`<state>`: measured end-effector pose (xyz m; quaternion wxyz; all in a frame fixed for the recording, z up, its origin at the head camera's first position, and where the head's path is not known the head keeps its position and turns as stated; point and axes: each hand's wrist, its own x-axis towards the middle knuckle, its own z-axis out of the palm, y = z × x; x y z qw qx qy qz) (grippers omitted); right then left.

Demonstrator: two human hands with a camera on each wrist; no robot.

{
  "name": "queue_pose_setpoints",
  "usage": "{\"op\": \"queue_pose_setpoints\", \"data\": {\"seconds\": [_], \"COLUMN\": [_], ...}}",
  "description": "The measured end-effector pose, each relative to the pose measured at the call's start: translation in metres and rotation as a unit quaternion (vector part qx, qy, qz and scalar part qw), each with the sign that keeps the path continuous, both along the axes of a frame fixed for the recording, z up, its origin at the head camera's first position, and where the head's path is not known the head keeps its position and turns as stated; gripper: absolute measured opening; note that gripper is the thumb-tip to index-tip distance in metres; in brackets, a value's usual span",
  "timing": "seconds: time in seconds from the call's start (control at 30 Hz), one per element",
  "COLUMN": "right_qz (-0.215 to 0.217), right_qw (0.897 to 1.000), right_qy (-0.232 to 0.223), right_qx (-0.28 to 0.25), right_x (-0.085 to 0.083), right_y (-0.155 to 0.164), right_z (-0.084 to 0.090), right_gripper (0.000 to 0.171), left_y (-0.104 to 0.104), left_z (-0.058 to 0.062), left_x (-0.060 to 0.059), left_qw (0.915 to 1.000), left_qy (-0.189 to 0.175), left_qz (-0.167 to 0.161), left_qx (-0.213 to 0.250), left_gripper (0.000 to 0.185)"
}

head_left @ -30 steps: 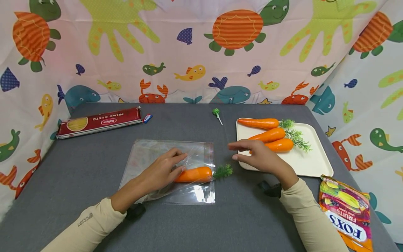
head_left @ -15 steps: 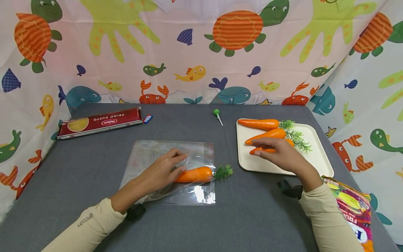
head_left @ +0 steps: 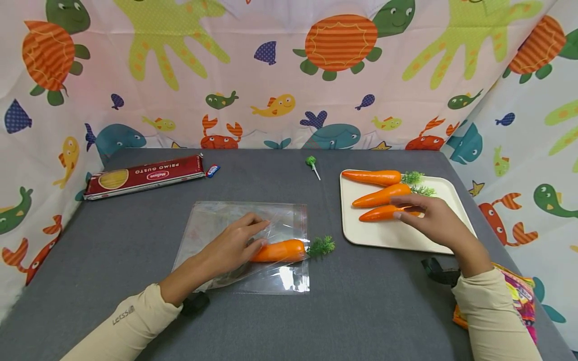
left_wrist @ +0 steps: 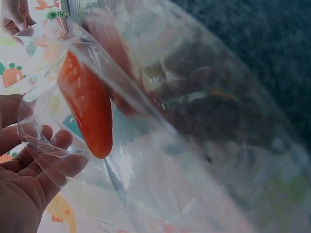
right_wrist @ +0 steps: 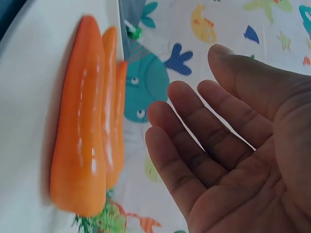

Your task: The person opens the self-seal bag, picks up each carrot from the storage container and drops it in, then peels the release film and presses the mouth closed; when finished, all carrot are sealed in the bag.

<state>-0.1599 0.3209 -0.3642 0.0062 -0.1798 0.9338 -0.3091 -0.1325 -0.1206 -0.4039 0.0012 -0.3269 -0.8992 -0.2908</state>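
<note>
A clear plastic bag (head_left: 209, 215) lies flat on the grey table, with a carrot (head_left: 283, 250) inside. The carrot's green leaves stick out past the bag's right edge. My left hand (head_left: 231, 245) holds the bag's upper film beside the carrot; the left wrist view shows film (left_wrist: 41, 126) at its fingertips. Over a cream tray (head_left: 393, 239) hovers my right hand (head_left: 431, 218), above the leafy end of the nearest carrot (head_left: 379, 214). Its fingers are relaxed and hold nothing, as the right wrist view shows. Two more carrots (head_left: 381, 196) lie behind that one.
A red pasta packet (head_left: 144, 176) and a small blue-wrapped sweet (head_left: 212, 171) lie at the back left. A green lollipop (head_left: 311, 161) is at the back middle. My right sleeve partly covers a colourful candy bag (head_left: 524, 296). A patterned curtain (head_left: 280, 75) encloses the table.
My right hand has moved rightward from between the bag and the tray, over the carrots to the nearest one's leafy end. The left hand and the bag have stayed put.
</note>
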Motion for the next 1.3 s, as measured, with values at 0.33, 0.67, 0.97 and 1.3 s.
{"op": "queue_pose_setpoints", "data": {"seconds": [0.33,0.67,0.97,1.3], "right_qz": [-0.027,-0.059,-0.069,-0.057], "right_qw": [1.000,0.998,0.997,0.998], "right_qy": [0.014,-0.009,-0.017,-0.029], "right_qx": [-0.004,-0.003,0.004,0.020], "right_x": [-0.006,-0.014,-0.019,-0.020], "right_y": [0.030,0.051,0.059,0.059], "right_z": [-0.007,-0.014,-0.018,-0.025], "right_gripper": [0.033,0.037,0.040,0.042], "left_y": [-0.001,-0.001,0.000,-0.002], "left_z": [-0.001,0.001,0.001,0.000], "left_x": [-0.001,0.000,0.000,0.000], "left_qw": [1.0000,1.0000,0.9999,0.9999], "left_qy": [0.004,0.004,0.005,0.004], "left_qz": [-0.006,-0.006,-0.008,-0.009], "left_qx": [0.004,0.006,0.006,0.010], "left_gripper": [0.045,0.044,0.044,0.044]}}
